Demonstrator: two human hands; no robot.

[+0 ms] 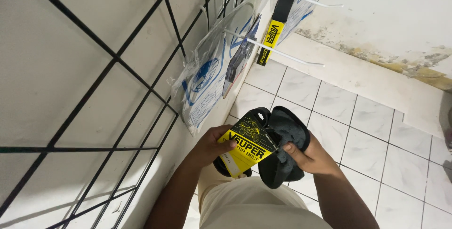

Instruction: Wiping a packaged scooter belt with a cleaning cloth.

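Gripping the looped black rubber belt with its yellow card sleeve (245,151), left hand (212,146) closed on its left side, right hand (308,156) pinching a dark grey cloth (287,134) against its right.

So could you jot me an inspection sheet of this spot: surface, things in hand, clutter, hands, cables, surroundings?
Surface: white tiled floor, no bench in view.
Job's things: black rubber belt in a yellow card sleeve; dark grey cloth bunched against it.
Clutter: nothing seen.
Hands: left hand holds the sleeve; right hand holds the cloth.
Cables: nothing seen.
Surroundings: black wire grid rack on a white wall; bagged packages and another sleeved belt hang from white pegs; stained far wall base.
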